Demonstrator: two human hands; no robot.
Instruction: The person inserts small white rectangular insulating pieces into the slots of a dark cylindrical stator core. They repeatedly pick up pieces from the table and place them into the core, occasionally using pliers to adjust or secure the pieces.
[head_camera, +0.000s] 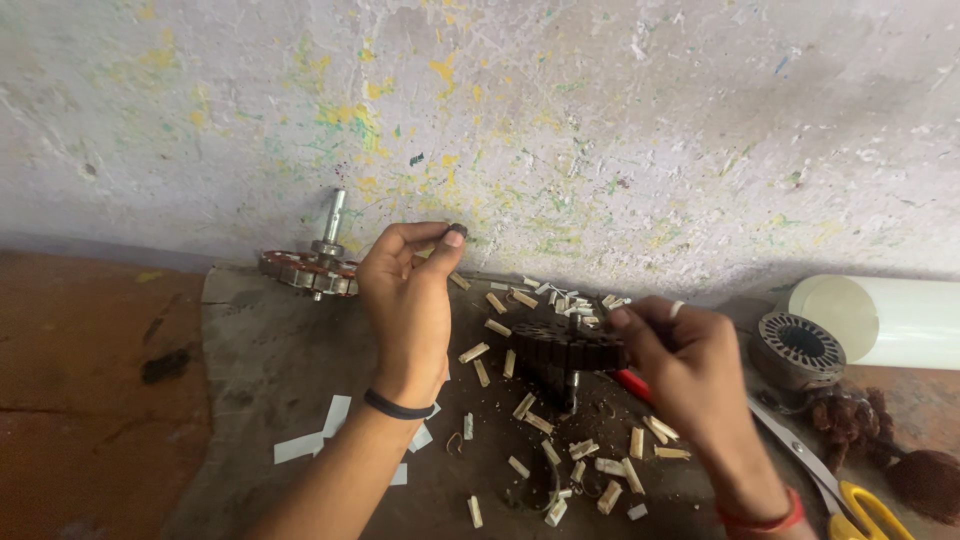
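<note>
A: What's the biggest thing down there?

B: The grey mat (270, 370) spread on the reddish floor under a speckled wall (600, 120). Next in size, a white cylinder (880, 318) lying on its side at the right; whether anything is inside it, I cannot tell.

A: And the hands?

B: The right hand (690, 370) is closed around the rim of a dark slotted motor core (565, 350), held just above the mat's middle. The left hand (408, 300) is raised beside it, thumb and forefinger pinched on a small dark bit (457, 231) near the wall.

A: Any other parts?

B: A second slotted core (797, 348) sits just beside the cylinder, its centre hole showing nothing in it. A rotor with an upright shaft (318, 262) rests at the mat's far left edge. Yellow-handled scissors (850, 490) lie at the lower right, near brown wire tangles (850, 415).

A: Smallest?

B: Pale wedge strips (545, 425) scattered over the mat, and white paper slips (300, 445) near the left wrist.
</note>
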